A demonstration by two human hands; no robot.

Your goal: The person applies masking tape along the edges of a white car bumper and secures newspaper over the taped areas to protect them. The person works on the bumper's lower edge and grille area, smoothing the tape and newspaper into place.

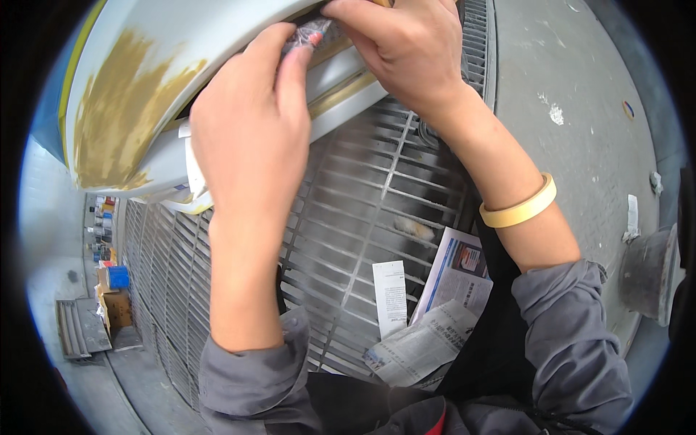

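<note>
A crumpled piece of clear plastic with a red bit showing in it is pinched between the thumb and forefinger of the left hand. The fingers of the right hand are bent just beside it, but they are partly cut off by the upper edge of the view, so whether anything is gripped by them cannot be told. The plastic is held at the dark opening of a white car panel, on which a broad tan patch is seen to the left of the hands. A strip of white paper is hung from the panel's lower edge, near the left wrist. A roll of pale yellow tape is worn around the right forearm, and both grey sleeves are pushed back.

Below the hands, a metal grating is seen, and over it a narrow printed slip and sheets of newspaper are spread near the person's dark-clothed legs. Farther out, a grey bucket is placed on the floor at right, while a cardboard box is set at far left.
</note>
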